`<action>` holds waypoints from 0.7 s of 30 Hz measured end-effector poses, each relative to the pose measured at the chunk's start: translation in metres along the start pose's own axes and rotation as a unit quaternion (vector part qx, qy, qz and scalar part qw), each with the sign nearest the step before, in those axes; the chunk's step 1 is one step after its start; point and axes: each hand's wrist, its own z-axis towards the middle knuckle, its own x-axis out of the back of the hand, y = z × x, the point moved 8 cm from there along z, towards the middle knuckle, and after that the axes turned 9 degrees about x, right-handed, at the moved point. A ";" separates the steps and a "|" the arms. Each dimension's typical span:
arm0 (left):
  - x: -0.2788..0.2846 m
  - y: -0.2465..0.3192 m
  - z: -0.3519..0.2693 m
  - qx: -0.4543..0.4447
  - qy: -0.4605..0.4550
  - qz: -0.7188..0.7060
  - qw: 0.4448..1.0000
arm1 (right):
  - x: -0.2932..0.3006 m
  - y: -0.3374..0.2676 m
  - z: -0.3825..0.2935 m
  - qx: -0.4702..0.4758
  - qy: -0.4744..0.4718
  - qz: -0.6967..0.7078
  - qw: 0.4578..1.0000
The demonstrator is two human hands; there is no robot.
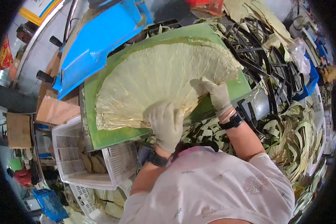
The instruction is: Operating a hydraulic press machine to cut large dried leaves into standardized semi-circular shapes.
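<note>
A stack of fan-shaped, pleated dried palm leaves [156, 72] lies spread on a green board [100, 140], its curved edge away from me. My left hand [166, 123], in a pale glove, rests over the narrow near part of the stack, knuckles up; its fingertips are hidden, so a grip cannot be made out. My right hand [216, 93], gloved too, is at the stack's near right edge, with thumb and fingers on the leaves. Both wrists wear dark bands.
A blue plastic chute [92, 47] stands beyond the board's left. White perforated crates [84, 179] stand at the lower left. Black curved frames [252, 56] and leaf scraps [296, 134] pile up on the right. Cut leaf pieces [207, 133] lie below the board's near edge.
</note>
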 end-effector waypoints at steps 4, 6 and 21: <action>-0.005 0.003 -0.004 -0.029 -0.017 -0.018 0.999 | 0.005 0.032 0.010 -0.065 0.004 0.136 0.989; -0.003 0.000 -0.007 -0.037 -0.016 -0.036 0.999 | 0.005 0.027 0.011 -0.067 0.002 0.126 0.990; -0.014 0.023 -0.016 -0.152 -0.003 0.081 0.985 | 0.026 0.013 0.040 -0.028 -0.062 0.197 0.978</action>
